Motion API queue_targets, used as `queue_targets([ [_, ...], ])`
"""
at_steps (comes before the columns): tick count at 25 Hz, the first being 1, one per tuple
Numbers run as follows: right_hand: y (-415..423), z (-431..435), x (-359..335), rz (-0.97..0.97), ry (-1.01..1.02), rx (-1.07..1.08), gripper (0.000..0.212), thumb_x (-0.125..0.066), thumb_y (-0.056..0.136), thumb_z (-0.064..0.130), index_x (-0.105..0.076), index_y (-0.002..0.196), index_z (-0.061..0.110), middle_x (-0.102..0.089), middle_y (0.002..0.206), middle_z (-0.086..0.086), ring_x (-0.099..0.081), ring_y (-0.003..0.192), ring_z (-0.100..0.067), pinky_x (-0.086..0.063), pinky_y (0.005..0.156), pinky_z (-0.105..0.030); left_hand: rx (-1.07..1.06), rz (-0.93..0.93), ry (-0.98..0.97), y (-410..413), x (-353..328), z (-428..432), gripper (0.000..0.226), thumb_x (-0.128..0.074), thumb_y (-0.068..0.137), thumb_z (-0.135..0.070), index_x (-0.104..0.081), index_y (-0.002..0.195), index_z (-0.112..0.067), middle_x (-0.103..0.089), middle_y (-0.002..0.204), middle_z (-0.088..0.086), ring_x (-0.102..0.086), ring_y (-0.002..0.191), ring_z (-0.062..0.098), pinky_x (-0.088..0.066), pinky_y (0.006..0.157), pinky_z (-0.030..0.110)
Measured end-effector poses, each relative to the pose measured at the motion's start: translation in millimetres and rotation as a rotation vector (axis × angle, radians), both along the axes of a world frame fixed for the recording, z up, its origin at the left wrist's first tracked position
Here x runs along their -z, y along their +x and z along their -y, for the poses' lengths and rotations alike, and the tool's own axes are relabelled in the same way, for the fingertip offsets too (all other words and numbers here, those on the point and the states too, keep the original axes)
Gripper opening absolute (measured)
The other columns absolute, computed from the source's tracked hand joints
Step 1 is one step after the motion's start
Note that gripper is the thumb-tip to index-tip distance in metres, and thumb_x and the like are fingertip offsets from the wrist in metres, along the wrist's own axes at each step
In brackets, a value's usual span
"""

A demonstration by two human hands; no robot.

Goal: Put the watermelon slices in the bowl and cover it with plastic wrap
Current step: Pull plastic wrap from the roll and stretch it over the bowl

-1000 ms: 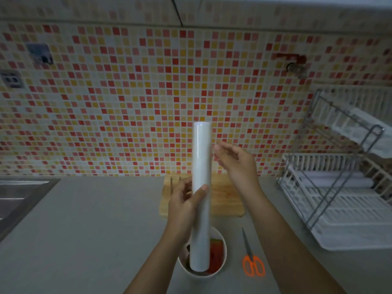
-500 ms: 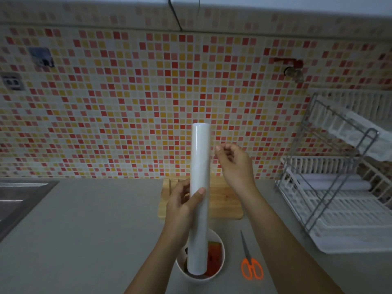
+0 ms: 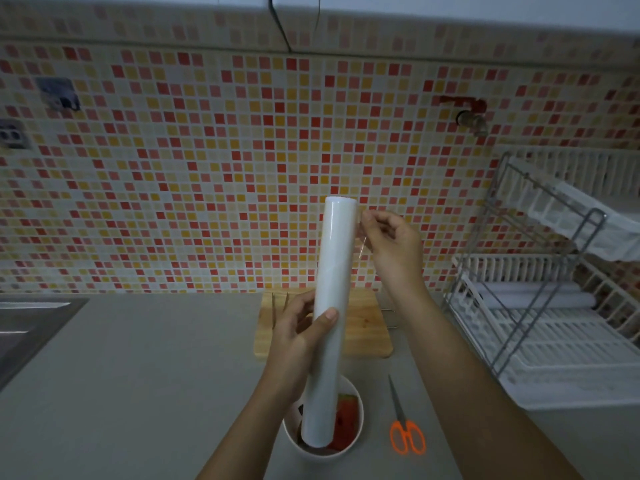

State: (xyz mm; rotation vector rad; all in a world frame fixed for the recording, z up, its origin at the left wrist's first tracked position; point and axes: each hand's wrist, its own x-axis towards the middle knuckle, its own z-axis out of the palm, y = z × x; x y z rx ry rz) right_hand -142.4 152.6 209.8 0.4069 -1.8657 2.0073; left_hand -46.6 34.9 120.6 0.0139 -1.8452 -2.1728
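Note:
My left hand [image 3: 298, 341] grips a long white roll of plastic wrap [image 3: 332, 289] around its middle and holds it upright in front of me. Beside the roll's top right edge, my right hand [image 3: 391, 244] pinches the loose edge of the film, which shows as a thin clear strip. Below the roll, a white bowl [image 3: 358, 420] sits on the grey counter with red watermelon slices [image 3: 346, 420] inside. The roll's lower end hides much of the bowl.
A wooden cutting board [image 3: 367, 327] lies behind the bowl against the tiled wall. Orange-handled scissors [image 3: 403, 427] lie right of the bowl. A white dish rack [image 3: 540, 306] stands at the right. A sink edge [image 3: 31, 327] is at the far left.
My right hand has closed its fingers at the roll's top edge and drawn slightly right, lifting a bit of film. The roll stays upright in my left hand.

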Motion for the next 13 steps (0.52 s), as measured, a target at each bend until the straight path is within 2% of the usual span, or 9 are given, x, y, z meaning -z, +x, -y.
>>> queue_targets([
  [3,2,4,6,0.057,-0.115,0.075,0.008,-0.055,0.09,0.034,-0.061,0.09,0.029,-0.066,0.077,0.008,-0.062,0.068,-0.001,-0.051,0.068,-0.018,0.032,-0.033,-0.022,0,-4,3,0.042,-0.07,0.07,-0.041,-0.066,0.11,-0.03,-0.07,0.105,-0.006,-0.067,0.096,0.014,-0.055,0.074,0.028],
  [5,7,5,16,0.132,-0.193,-0.041,0.028,-0.052,0.086,0.049,-0.057,0.102,0.026,-0.065,0.087,0.006,-0.064,0.077,-0.004,-0.054,0.073,-0.022,0.028,-0.034,-0.019,0,-6,5,0.046,-0.07,0.067,-0.046,-0.066,0.111,-0.031,-0.07,0.105,-0.005,-0.067,0.096,0.014,-0.055,0.074,0.028],
  [6,10,4,23,0.165,-0.173,-0.113,0.041,-0.053,0.08,0.056,-0.056,0.107,0.026,-0.065,0.094,0.005,-0.066,0.083,-0.007,-0.055,0.075,-0.024,0.024,-0.035,-0.005,-1,-6,7,0.046,-0.07,0.068,-0.045,-0.066,0.11,-0.03,-0.07,0.105,-0.004,-0.067,0.095,0.015,-0.055,0.073,0.028],
  [7,14,4,29,0.176,-0.104,-0.169,0.044,-0.056,0.077,0.057,-0.057,0.107,0.025,-0.067,0.097,0.004,-0.067,0.085,-0.009,-0.057,0.075,-0.026,0.023,-0.041,0.011,-2,-6,9,0.044,-0.071,0.07,-0.042,-0.066,0.111,-0.027,-0.07,0.104,-0.002,-0.067,0.093,0.015,-0.054,0.073,0.028],
  [10,21,6,38,0.074,0.103,-0.158,0.013,-0.059,0.086,0.038,-0.064,0.082,0.027,-0.071,0.075,0.008,-0.067,0.072,-0.006,-0.056,0.068,-0.022,0.033,-0.052,0.053,-5,-9,14,0.041,-0.068,0.075,-0.03,-0.066,0.115,-0.02,-0.07,0.104,0.001,-0.067,0.089,0.014,-0.054,0.071,0.028],
  [13,16,1,30,0.036,0.167,-0.017,0.017,-0.054,0.091,0.031,-0.059,0.074,0.029,-0.063,0.066,0.008,-0.061,0.065,-0.007,-0.054,0.071,-0.026,0.069,-0.036,0.097,-5,-12,23,0.03,-0.065,0.077,-0.028,-0.069,0.105,-0.019,-0.07,0.09,-0.002,-0.066,0.079,0.014,-0.054,0.064,0.028],
])
